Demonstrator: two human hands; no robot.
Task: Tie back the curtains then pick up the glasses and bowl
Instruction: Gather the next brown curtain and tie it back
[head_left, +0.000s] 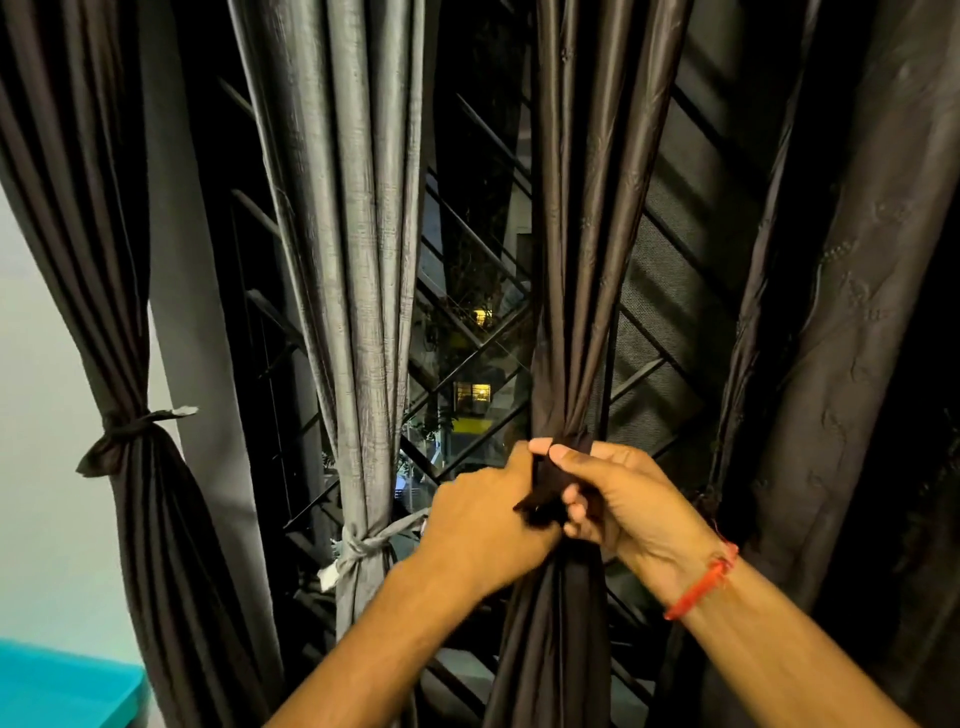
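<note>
Left hand (485, 525) and right hand (618, 499) pinch a dark tie-back strip (545, 488), fingers closed, apparently wrapped around the gathered brown curtain (576, 312).

Brown curtain (571, 260): glossy, smooth cloth. Grey curtain (358, 260): coarse, slubby weave, slight sheen. Wrist thread (701, 584): red.

Two bare forearms without sleeves; the right wrist wears a thin red thread bracelet (702, 583), knotted, with frayed ends.
</note>
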